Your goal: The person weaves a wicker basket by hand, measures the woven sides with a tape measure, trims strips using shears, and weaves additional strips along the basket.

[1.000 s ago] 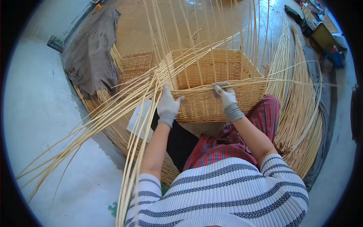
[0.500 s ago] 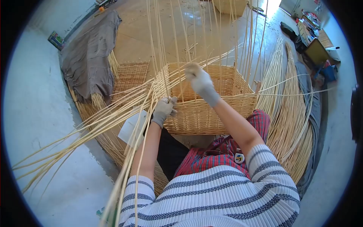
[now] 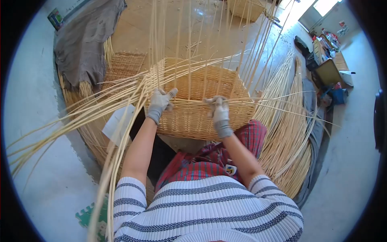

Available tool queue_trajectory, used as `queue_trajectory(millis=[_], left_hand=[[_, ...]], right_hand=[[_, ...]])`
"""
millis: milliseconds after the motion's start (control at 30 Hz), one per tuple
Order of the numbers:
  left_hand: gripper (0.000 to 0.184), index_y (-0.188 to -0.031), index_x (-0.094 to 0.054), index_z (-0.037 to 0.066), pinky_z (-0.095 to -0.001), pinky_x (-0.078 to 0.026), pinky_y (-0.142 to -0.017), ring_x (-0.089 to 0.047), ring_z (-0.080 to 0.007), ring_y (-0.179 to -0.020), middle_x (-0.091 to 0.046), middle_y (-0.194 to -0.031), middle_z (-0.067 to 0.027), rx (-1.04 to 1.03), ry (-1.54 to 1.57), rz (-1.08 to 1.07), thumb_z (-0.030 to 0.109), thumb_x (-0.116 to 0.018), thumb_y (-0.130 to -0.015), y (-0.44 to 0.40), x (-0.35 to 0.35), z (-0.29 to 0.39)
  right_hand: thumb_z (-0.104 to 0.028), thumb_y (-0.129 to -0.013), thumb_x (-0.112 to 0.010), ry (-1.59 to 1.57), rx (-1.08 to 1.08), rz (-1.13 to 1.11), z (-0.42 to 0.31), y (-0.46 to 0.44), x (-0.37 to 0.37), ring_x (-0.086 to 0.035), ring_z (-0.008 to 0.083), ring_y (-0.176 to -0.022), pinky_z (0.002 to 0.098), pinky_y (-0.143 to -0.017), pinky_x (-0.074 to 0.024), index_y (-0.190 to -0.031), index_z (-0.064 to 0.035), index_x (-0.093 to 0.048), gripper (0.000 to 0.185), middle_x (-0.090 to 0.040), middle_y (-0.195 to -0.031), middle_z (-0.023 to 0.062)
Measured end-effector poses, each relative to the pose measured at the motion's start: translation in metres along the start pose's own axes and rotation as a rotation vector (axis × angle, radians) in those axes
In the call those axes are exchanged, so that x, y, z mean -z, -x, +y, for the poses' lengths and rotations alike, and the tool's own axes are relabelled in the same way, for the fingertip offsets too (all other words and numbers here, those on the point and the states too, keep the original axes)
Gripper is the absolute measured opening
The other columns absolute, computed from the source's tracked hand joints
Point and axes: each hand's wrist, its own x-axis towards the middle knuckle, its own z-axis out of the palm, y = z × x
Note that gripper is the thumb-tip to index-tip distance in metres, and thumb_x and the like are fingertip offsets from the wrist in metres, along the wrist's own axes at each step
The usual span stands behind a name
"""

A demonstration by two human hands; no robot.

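Observation:
A rectangular wicker basket (image 3: 189,121) rests in front of my lap, with tall upright rods (image 3: 206,60) rising from its walls. My left hand (image 3: 160,104), in a pale work glove, grips the near rim close to its left corner, thumb sticking out to the right. Farther right along that rim, my gloved right hand (image 3: 219,113) is closed over the edge, slightly blurred. A bundle of long loose rods (image 3: 80,115) fans out leftward from the basket's left corner, and some hang down past my left arm.
Piles of rods (image 3: 282,141) lie to the right. A grey cloth (image 3: 86,44) covers another bundle at left, beside a flat woven panel (image 3: 125,68). Farther back are a second basket (image 3: 246,10) and a cluttered wooden bench (image 3: 334,60). A green foam mat (image 3: 93,215) lies at lower left.
My right hand has come down from above the basket's opening to its near rim. My left hand stays near the left corner. The whole view has shifted, putting the basket farther left.

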Motion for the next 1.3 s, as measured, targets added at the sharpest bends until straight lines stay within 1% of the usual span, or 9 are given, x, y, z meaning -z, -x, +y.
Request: queue_trajectory(millis=[233, 400, 633, 733, 967, 1033, 1067, 1100, 1300], left_hand=[[0.040, -0.093, -0.049, 0.006, -0.0370, -0.046, -0.034, -0.056, -0.0228, -0.039, -0.059, -0.058, -0.0107, -0.020, -0.171, 0.291, 0.033, -0.079, -0.087, -0.019, -0.010, -0.002], [0.038, -0.109, -0.061, 0.003, -0.0362, -0.057, -0.049, -0.069, -0.0235, -0.056, -0.071, -0.077, -0.0125, -0.343, -0.643, -0.276, 0.038, -0.066, -0.095, -0.015, -0.050, -0.009], [0.050, -0.102, -0.064, -0.001, -0.0333, -0.059, -0.048, -0.070, -0.0209, -0.058, -0.069, -0.076, -0.0137, 0.113, -0.421, -0.323, 0.049, -0.060, -0.096, -0.004, -0.060, -0.003], [0.047, -0.103, -0.064, 0.000, -0.0334, -0.059, -0.050, -0.070, -0.0215, -0.057, -0.068, -0.076, -0.0144, 0.150, -0.346, -0.275, 0.046, -0.062, -0.096, 0.002, -0.064, 0.004], [0.050, -0.111, -0.062, 0.007, -0.0377, -0.061, -0.063, -0.072, -0.0238, -0.071, -0.070, -0.095, -0.0160, -0.072, -0.324, -0.383, 0.050, -0.073, -0.087, -0.007, -0.066, 0.003], [0.064, -0.116, -0.060, 0.008, -0.0418, -0.058, -0.082, -0.072, -0.0273, -0.090, -0.071, -0.106, -0.0156, -0.304, -0.885, 0.222, 0.053, -0.083, -0.076, 0.012, -0.097, 0.042], [0.064, -0.116, -0.060, 0.008, -0.0418, -0.058, -0.082, -0.072, -0.0273, -0.090, -0.071, -0.106, -0.0156, -0.312, -0.871, 0.229, 0.053, -0.083, -0.076, 0.010, -0.101, 0.044], [0.070, -0.117, -0.060, 0.008, -0.0426, -0.054, -0.088, -0.070, -0.0297, -0.096, -0.071, -0.108, -0.0157, -0.244, -0.807, 0.216, 0.055, -0.084, -0.071, 0.005, -0.101, 0.044], [0.024, -0.114, -0.063, 0.009, -0.0357, -0.057, -0.072, -0.071, -0.0223, -0.080, -0.071, -0.099, -0.0145, -0.962, -0.466, 0.156, 0.023, -0.065, -0.095, 0.032, -0.114, 0.031]], right_hand=[[-0.013, -0.099, -0.058, 0.226, 0.029, -0.017, -0.024, -0.017, 0.049, -0.061, 0.0117, -0.067, 0.0252, -0.041, -0.0423, -0.104, -0.0115, -0.054, 0.006, -0.072, -0.097, 0.0093], [-0.006, -0.092, -0.068, 0.128, -0.096, 0.232, -0.034, -0.002, 0.050, -0.066, 0.0102, -0.083, 0.0205, -0.055, -0.0480, -0.102, -0.0142, -0.058, 0.016, -0.071, -0.099, 0.0043], [-0.009, -0.097, -0.054, 1.143, 1.118, -0.082, -0.067, -0.122, -0.075, -0.069, 0.0267, -0.097, 0.0383, -0.077, -0.0591, -0.157, -0.0151, -0.023, 0.068, -0.066, -0.116, 0.0172], [-0.015, -0.102, -0.049, 0.652, 0.308, -0.327, -0.081, -0.119, -0.037, -0.068, 0.0294, -0.102, 0.0374, -0.073, -0.0595, -0.156, -0.0225, -0.020, 0.062, -0.066, -0.116, 0.0176], [-0.026, -0.105, -0.050, -0.073, -0.060, 0.112, -0.046, -0.026, 0.082, -0.071, 0.0297, -0.084, 0.0384, -0.083, -0.0581, -0.116, -0.0111, -0.046, 0.019, -0.067, -0.091, 0.0108], [-0.026, -0.105, -0.051, -0.067, -0.049, 0.143, -0.052, -0.011, 0.067, -0.071, 0.0300, -0.086, 0.0393, -0.083, -0.0578, -0.114, -0.0100, -0.047, 0.019, -0.067, -0.090, 0.0114], [-0.025, -0.104, -0.053, -0.067, -0.016, 0.152, -0.050, -0.013, 0.057, -0.071, 0.0304, -0.087, 0.0401, -0.083, -0.0575, -0.113, -0.0090, -0.048, 0.019, -0.067, -0.089, 0.0119], [-0.024, -0.104, -0.054, -0.047, 0.263, -0.103, -0.038, -0.010, 0.052, -0.068, 0.0171, -0.076, 0.0260, -0.042, -0.0401, -0.112, -0.0114, -0.051, 0.015, -0.069, -0.086, 0.0072], [-0.009, -0.094, -0.066, 0.176, 0.120, 0.298, -0.074, -0.030, 0.123, -0.057, 0.0064, -0.065, 0.0218, -0.046, -0.0408, -0.104, -0.0128, -0.057, 0.014, -0.070, -0.092, 0.0034]])
